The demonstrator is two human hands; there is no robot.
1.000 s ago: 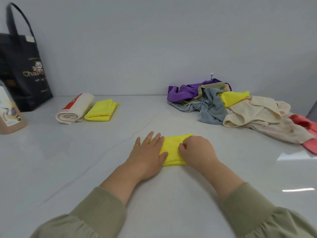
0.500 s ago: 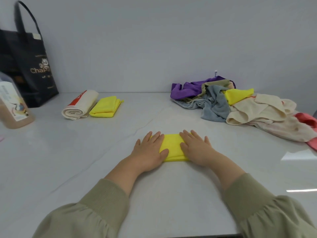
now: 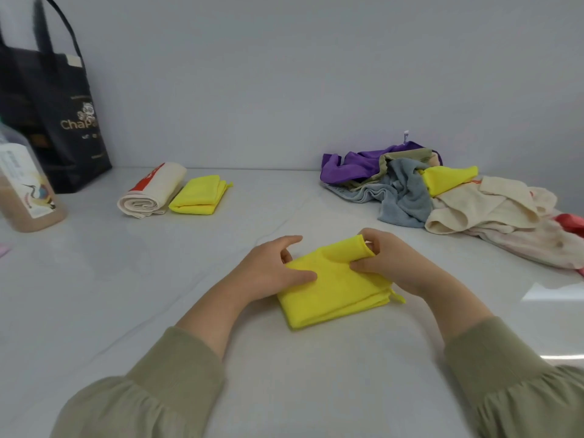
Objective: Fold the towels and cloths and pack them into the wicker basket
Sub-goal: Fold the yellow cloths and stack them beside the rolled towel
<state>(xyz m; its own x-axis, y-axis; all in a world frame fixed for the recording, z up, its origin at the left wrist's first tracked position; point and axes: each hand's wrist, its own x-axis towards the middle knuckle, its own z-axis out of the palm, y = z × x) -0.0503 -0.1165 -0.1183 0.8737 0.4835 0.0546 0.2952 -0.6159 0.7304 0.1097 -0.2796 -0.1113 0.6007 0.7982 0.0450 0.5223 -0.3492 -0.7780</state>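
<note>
**Pressing done, cloth coming up**

Half a second ago both your palms lay flat on the folded yellow microfibre cloth [image 3: 331, 289]; now its far edge is lifted, so the fold looks finished and a move or a last fold seems next. Your right hand [image 3: 398, 263] pinches the cloth's raised far corner, thumb on top and fingers tucked under. Your left hand [image 3: 271, 267] grips its left edge, thumb pressing the top. The cloth's near side rests on the white table [image 3: 126, 295]. No wicker basket is visible.
</note>
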